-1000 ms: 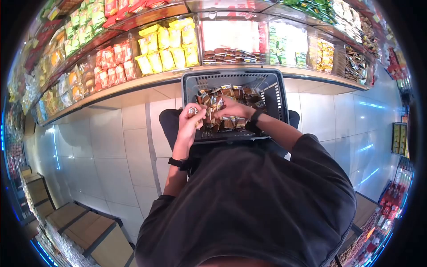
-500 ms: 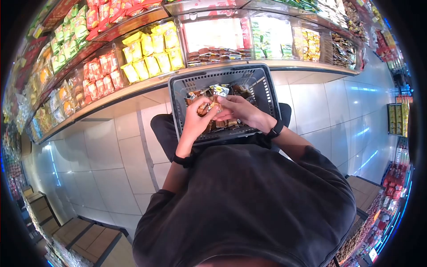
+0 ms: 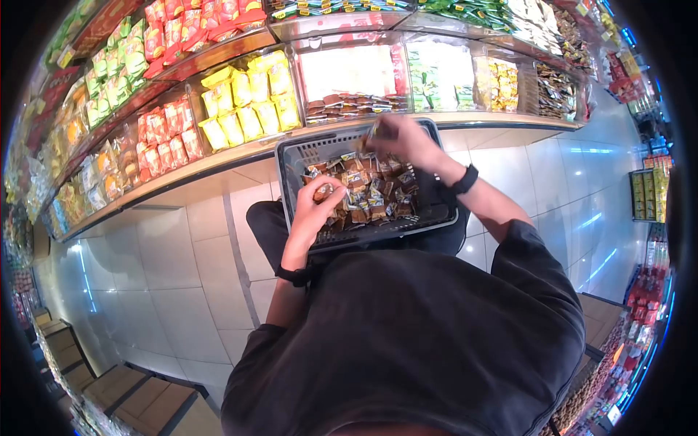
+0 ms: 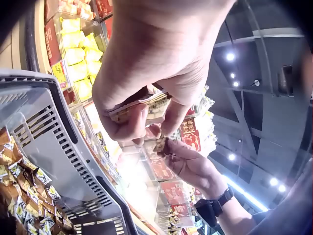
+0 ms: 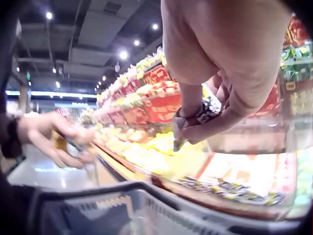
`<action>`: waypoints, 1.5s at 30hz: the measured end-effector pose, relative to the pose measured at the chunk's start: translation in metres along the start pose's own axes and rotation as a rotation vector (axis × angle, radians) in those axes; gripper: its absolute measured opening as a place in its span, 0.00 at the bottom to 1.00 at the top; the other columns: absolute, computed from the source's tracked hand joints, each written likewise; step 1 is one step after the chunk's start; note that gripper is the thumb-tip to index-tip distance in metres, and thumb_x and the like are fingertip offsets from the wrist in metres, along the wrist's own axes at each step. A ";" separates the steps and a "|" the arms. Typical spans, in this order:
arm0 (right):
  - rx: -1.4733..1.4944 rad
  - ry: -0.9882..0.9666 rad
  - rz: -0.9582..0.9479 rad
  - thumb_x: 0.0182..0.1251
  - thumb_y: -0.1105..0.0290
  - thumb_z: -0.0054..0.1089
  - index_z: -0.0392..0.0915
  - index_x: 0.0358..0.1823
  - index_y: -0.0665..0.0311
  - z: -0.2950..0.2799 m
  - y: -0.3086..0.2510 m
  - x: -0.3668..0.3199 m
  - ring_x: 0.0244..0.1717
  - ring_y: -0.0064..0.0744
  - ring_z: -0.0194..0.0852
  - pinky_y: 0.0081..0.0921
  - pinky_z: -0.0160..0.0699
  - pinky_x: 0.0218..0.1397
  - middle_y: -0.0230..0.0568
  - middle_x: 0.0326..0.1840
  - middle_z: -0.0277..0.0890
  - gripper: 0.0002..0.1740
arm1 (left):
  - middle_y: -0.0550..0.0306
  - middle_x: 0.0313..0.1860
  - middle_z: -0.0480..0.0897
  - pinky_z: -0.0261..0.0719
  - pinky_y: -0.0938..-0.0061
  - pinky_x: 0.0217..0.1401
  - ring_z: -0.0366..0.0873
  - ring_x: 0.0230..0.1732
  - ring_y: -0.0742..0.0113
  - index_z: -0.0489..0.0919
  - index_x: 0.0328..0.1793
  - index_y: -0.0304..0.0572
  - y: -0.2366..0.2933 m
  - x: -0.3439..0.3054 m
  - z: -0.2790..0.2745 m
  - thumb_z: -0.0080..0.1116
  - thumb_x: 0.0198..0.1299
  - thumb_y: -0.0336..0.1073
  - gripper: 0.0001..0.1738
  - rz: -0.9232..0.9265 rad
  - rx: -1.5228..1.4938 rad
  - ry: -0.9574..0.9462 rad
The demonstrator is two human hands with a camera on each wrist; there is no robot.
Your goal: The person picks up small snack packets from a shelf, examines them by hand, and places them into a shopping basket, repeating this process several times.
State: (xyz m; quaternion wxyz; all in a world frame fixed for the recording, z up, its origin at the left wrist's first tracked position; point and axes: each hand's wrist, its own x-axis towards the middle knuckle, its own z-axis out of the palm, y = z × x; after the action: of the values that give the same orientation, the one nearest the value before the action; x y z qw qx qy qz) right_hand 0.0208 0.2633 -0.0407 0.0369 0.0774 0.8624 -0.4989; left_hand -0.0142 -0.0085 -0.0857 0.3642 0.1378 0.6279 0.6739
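L fingers (image 4: 138, 123) pinch foil pkts (image 4: 155, 110) — R fingers (image 5: 210, 130) pinch another pkt (image 5: 211, 106) — nr bskt (image 4: 40, 148).

Under the left hand (image 3: 314, 208) I see the basket (image 3: 320, 151), brown packets (image 3: 374, 192) heaped inside; past the right hand (image 3: 411, 142), the shelf (image 3: 218, 162) carries brown sachets (image 3: 352, 107) beside yellow bags (image 3: 251, 105)

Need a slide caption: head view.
Left hand and right hand grip small packets at a basket holding more.
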 end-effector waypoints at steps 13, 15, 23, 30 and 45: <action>-1.176 0.133 -0.165 0.66 0.71 0.60 0.85 0.42 0.60 -0.041 0.149 0.160 0.41 0.46 0.89 0.40 0.88 0.44 0.47 0.35 0.86 0.07 | 0.69 0.32 0.77 0.58 0.85 0.26 0.68 0.30 0.85 0.82 0.46 0.44 -0.001 -0.009 -0.005 0.64 0.71 0.33 0.03 -0.117 -0.182 0.026; -1.104 0.056 -0.108 0.67 0.71 0.59 0.85 0.42 0.59 -0.039 0.155 0.161 0.42 0.44 0.89 0.39 0.87 0.45 0.46 0.36 0.86 0.08 | 0.68 0.32 0.77 0.57 0.85 0.26 0.67 0.29 0.85 0.82 0.46 0.44 -0.002 -0.010 -0.005 0.64 0.71 0.33 0.03 -0.126 -0.184 0.039; -0.939 -0.010 -0.115 0.62 0.79 0.57 0.83 0.43 0.64 -0.039 0.161 0.162 0.46 0.53 0.87 0.45 0.85 0.52 0.54 0.39 0.86 0.10 | 0.67 0.32 0.77 0.58 0.85 0.26 0.68 0.31 0.85 0.82 0.46 0.43 -0.010 -0.006 -0.003 0.64 0.71 0.32 0.03 -0.117 -0.215 0.008; -0.865 -0.081 -0.030 0.69 0.70 0.50 0.79 0.50 0.64 -0.041 0.151 0.157 0.48 0.61 0.84 0.51 0.82 0.56 0.60 0.44 0.85 0.13 | 0.55 0.49 0.82 0.62 0.83 0.29 0.70 0.33 0.80 0.78 0.51 0.41 -0.002 -0.007 -0.001 0.60 0.70 0.27 0.07 -0.118 -0.338 -0.099; 0.441 -0.127 -0.064 0.72 0.67 0.69 0.80 0.55 0.67 0.047 -0.062 -0.067 0.45 0.18 0.80 0.17 0.78 0.46 0.31 0.45 0.82 0.15 | 0.42 0.67 0.75 0.90 0.47 0.55 0.79 0.65 0.50 0.67 0.72 0.45 0.042 -0.023 0.029 0.48 0.80 0.40 0.19 0.062 -0.583 -0.270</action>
State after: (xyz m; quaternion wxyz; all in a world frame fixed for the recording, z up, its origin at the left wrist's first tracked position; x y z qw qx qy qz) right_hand 0.0761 0.1855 -0.0021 0.0574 0.0249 0.7304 -0.6802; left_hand 0.0070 0.0002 -0.0349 0.4476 0.1346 0.3499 0.8118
